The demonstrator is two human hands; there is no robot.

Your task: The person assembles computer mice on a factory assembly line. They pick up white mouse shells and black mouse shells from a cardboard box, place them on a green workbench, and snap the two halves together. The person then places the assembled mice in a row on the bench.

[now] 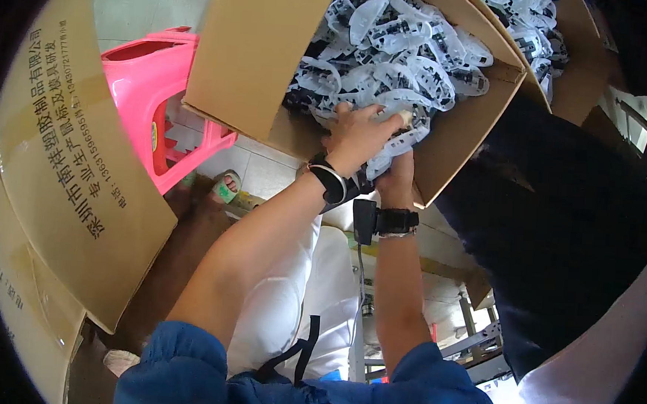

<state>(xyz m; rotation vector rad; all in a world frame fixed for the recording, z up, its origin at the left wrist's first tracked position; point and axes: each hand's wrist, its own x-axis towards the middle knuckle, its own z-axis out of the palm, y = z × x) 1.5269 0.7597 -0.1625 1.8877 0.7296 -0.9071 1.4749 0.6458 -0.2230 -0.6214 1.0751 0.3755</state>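
Observation:
An open cardboard box (258,57) holds a heap of white and black plastic parts (399,51). My left hand (357,134) reaches into the box and its fingers close on a bunch of those parts near the box's front wall. My right hand (397,178) sits just below it at the box's edge, fingers curled around the same bunch from underneath; it is mostly hidden by the left hand. Both wrists carry black bands, and the right one has a small black device (365,219) hanging from it.
A pink plastic stool (153,80) stands left of the box. A large cardboard flap with printing (67,157) fills the left side. A second box of the same parts (541,37) stands at the top right. A person in dark clothing (574,217) is on the right.

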